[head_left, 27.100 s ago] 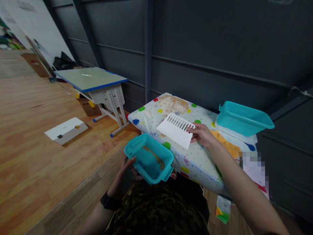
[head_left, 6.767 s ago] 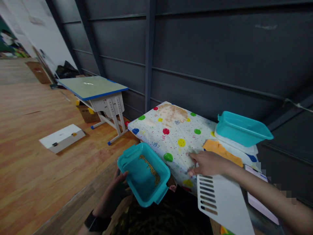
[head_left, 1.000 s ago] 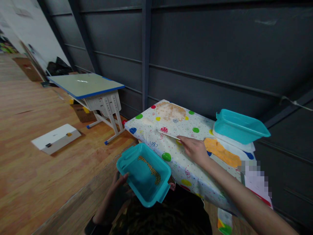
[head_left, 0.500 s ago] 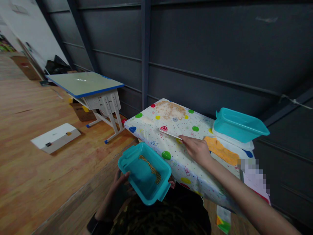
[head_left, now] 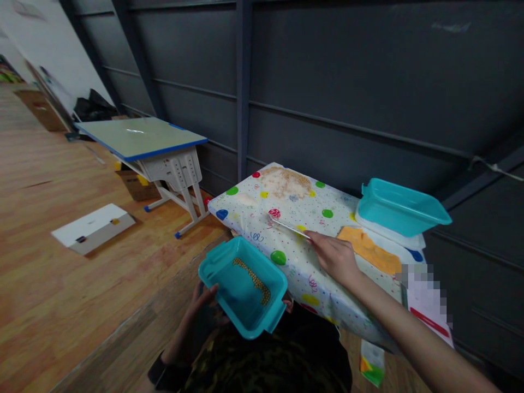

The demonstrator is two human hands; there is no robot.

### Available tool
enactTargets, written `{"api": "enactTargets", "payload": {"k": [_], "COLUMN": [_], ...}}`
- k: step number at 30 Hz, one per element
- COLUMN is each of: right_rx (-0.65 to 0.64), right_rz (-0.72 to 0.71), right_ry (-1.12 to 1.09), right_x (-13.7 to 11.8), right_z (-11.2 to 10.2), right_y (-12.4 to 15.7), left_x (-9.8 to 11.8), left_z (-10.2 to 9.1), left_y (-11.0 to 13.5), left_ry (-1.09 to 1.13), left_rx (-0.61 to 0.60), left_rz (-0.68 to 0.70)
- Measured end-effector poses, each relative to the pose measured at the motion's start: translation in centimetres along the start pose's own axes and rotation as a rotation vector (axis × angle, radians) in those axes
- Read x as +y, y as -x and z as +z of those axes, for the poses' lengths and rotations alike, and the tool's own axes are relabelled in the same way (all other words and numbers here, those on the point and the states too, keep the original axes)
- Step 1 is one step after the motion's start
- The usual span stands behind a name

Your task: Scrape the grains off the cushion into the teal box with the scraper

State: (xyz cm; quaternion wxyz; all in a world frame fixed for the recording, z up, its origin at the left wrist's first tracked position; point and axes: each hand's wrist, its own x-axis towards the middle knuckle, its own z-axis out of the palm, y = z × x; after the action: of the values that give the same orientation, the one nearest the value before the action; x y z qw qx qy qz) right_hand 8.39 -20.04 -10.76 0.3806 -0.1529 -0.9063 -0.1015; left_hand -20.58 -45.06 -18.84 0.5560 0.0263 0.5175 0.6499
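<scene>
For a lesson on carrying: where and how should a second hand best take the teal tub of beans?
Probably by the jutting handle at its near right end, coming from the right, pinched from above and below: that handle is uncovered, while the left hand holds the teal tub's left side. Keep it level: beans lie inside.

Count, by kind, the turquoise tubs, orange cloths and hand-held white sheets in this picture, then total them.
Turquoise tubs: 2, one in the left hand
Orange cloth: 1
White sheet: 1, in the right hand
Total: 4
</scene>
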Motion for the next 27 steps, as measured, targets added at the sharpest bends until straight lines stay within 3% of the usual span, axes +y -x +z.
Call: {"api": "enactTargets", "payload": {"k": [8,16,27], "right_rx": [-0.046,0.042,-0.054], "right_rz": [-0.066,0.07,0.025], "right_ry": [-0.086,-0.059,-0.156], "right_x": [-1.6,-0.7,-3.3], "right_z": [-0.7,-1.2,-2.0], "right_y": [0.5,-0.1,-1.1], "left_x": [0.2,0.1,0.6], "left_z": [0.1,0.3,0.5], "left_y": [0.7,0.6,1.1], "left_ry": [0.021,-0.021,0.026], "left_rx": [-0.057,-0.03,-0.064], "left_rz": [0.043,0.032,0.008]}}
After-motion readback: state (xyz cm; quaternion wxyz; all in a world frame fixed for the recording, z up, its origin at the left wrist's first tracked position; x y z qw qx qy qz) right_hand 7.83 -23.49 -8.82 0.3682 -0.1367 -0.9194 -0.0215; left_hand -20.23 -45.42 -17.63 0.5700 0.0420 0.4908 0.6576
